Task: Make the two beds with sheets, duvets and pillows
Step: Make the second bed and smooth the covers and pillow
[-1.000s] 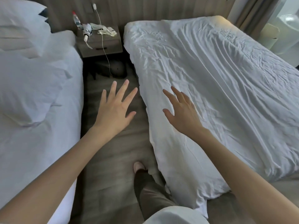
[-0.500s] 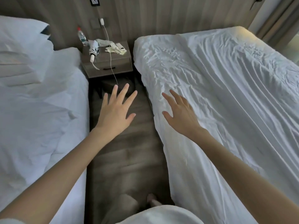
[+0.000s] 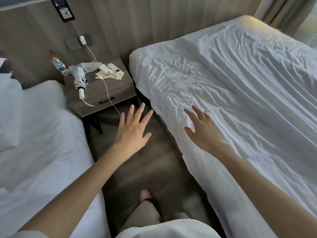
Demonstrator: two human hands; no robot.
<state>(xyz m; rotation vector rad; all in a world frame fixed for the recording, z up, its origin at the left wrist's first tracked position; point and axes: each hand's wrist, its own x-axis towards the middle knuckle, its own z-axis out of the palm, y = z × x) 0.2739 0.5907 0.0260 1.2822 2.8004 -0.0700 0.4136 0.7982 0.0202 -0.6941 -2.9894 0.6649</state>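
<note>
White bedding (image 3: pixel 42 143) lies rumpled on the left bed, well to the left of the left hand (image 3: pixel 133 133), with a pillow (image 3: pixel 8 109) bunched at the far left edge. Beyond and to the left of that hand's fingers (image 3: pixel 139 112) stands a grey-brown bedside worktop (image 3: pixel 106 95). It carries a clear water bottle (image 3: pixel 57 64), a folded umbrella (image 3: pixel 80 83) whose handle juts over the front edge, a pale cloth (image 3: pixel 109 75) and a white remote (image 3: pixel 115 68). A thin white cable (image 3: pixel 103 78) runs from a wall plug (image 3: pixel 82 40) across the worktop and drops to a spot just beyond the left fingertips. The left hand is stretched out over the dark floor (image 3: pixel 145 169) between the two beds, its fingers straight and spread wide, holding nothing. A foot (image 3: pixel 145 194) shows on the floor below it. Just right of the aisle, the right hand (image 3: pixel 204 134) reaches over the near edge of the right bed, fingers (image 3: pixel 197 111) fanned and relaxed, gripping nothing; whether they touch the fabric cannot be told. Under and to the right of those fingers a creased white sheet (image 3: pixel 240 100) covers the whole mattress and hangs down its side. A curtain (image 3: pixel 277 12) hangs far beyond, at the upper right.
</note>
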